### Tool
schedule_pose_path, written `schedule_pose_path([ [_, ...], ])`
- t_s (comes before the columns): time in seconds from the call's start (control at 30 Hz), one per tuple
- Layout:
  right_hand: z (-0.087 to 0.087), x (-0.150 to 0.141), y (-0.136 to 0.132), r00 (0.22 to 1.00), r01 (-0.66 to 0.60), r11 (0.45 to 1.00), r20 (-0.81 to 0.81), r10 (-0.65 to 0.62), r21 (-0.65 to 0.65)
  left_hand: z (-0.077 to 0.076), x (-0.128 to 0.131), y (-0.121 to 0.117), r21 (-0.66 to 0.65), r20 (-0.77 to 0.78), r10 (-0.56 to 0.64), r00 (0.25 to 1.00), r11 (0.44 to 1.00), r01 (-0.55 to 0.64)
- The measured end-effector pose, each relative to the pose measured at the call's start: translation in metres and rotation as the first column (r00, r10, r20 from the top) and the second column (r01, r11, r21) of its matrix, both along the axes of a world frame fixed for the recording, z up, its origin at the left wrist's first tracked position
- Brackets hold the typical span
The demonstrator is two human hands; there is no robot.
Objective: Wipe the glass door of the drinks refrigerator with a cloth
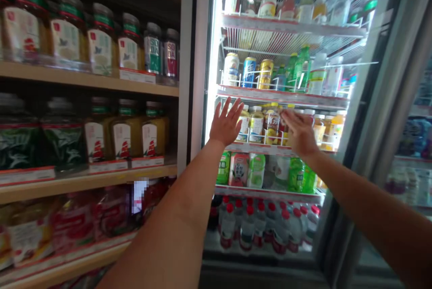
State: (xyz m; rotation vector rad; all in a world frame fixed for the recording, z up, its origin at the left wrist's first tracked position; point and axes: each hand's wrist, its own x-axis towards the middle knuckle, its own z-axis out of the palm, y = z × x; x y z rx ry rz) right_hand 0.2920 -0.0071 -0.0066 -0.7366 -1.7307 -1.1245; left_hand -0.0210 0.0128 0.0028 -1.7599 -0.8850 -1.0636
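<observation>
My left hand (226,123) is stretched forward with its fingers spread, in front of the middle shelves of a lit drinks cooler (249,147). Nothing is in it. Pale-capped bottles (256,123) stand just to its right. My right hand (300,132) reaches toward the same row, fingers extended and slightly blurred, with no object visible in it. It partly covers the bottles behind it, near a yellow-labelled bottle (272,124). Faint streaks hint at a glass pane, but I cannot tell whether either hand touches it.
Wooden shelves (84,83) with large bottles (101,39) stand at left. The cooler holds cans (249,73) above, cartons (239,169) below, and red-capped bottles (248,228) at the bottom. A metal door frame (367,145) rises at right.
</observation>
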Motion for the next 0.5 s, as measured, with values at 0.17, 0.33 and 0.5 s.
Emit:
schedule_pose_path([
  [0.17, -0.024, -0.027, -0.013, 0.928, -0.037, 0.991, 0.363, 0.081, -0.126, 0.0, -0.001, 0.001, 0.021, -0.006, -0.006, 1.0, 1.0, 0.006],
  [0.33, 0.031, -0.034, 0.0, 0.994, -0.086, 0.996, -0.068, 0.086, 0.012, 0.0, -0.001, 0.0, 0.03, -0.01, 0.009, 1.0, 0.999, -0.009],
  [0.5, 0.0, -0.062, -0.003, 0.976, -0.154, 0.986, 0.142, 0.162, -0.069, 0.001, -0.001, -0.001, 0.001, -0.013, 0.015, 1.0, 1.0, -0.015],
])
